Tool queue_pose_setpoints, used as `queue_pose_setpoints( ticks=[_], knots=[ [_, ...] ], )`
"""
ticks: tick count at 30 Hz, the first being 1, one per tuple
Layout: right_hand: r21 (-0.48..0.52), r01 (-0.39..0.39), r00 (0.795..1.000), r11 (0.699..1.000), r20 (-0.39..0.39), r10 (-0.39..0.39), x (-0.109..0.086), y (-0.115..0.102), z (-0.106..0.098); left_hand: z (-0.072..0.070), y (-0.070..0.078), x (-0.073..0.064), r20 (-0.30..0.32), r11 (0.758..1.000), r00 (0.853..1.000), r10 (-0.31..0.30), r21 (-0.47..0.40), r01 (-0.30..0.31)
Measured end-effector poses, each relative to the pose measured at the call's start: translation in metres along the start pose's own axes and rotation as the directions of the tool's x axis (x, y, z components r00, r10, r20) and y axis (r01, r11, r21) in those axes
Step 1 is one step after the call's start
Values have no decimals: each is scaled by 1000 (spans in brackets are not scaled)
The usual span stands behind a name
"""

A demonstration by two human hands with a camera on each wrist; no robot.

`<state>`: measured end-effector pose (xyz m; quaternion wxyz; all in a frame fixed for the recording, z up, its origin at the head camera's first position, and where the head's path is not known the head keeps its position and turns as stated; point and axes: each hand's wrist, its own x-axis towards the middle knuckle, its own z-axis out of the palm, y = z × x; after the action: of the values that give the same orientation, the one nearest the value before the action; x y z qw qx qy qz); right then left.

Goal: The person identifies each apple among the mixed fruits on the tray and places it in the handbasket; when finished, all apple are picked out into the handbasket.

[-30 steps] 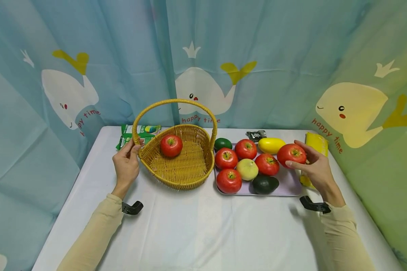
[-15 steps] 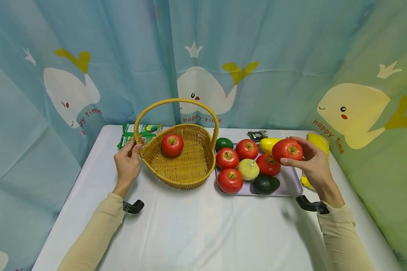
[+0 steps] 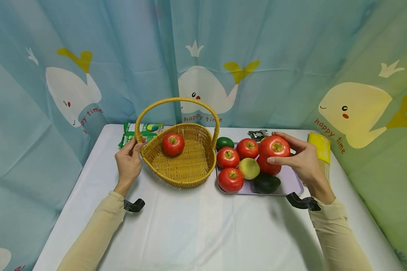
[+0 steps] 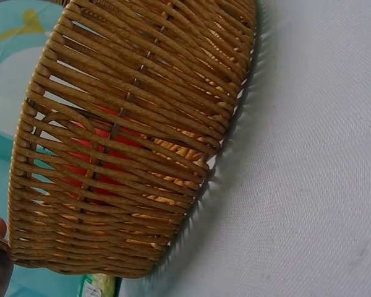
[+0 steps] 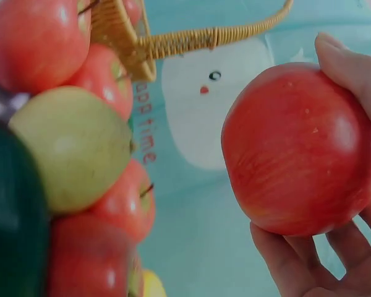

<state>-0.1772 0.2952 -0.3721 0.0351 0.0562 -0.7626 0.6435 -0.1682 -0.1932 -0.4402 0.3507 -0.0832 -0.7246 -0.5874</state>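
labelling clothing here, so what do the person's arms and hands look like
The left sleeve and right sleeve are plain beige and long, with creased cuffs. A curved black attachment juts from each wrist. The left hand and right hand wear no gloves.

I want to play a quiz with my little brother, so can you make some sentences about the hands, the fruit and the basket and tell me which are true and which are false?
1. The left hand holds the basket. True.
2. Three apples are in the basket. False: only one apple shows in it.
3. The right hand holds another red apple. True.
4. A round yellow-green fruit is on the pale purple tray. True.
5. In the head view, the tray is to the left of the basket. False: it is to the right.
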Motion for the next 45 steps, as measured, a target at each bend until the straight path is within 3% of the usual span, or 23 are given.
queue_pose_setpoints(
  ticks=[8,16,22,29,38,45],
  knots=[
    [-70,27,996,997,81,-22,0,-15,25,-1,0,1,1,1000,1000,6,18,-6],
    [-96,126,976,987,188,-107,1,-18,51,-2,-31,0,-5,1000,1000,0,12,0],
    [-153,145,965,978,240,-106,0,-20,66,-4,-38,0,-6,1000,1000,-1,-8,1],
    [-83,122,949,989,300,-92,5,-23,91,-3,-34,1,-13,1000,1000,17,17,-17],
    [-107,145,937,984,333,-102,14,-23,129,-1,-4,2,-3,1000,1000,20,19,-20],
    [-110,128,937,986,340,-83,24,-21,161,-1,-2,2,1,1000,1000,-10,18,10]
  ],
)
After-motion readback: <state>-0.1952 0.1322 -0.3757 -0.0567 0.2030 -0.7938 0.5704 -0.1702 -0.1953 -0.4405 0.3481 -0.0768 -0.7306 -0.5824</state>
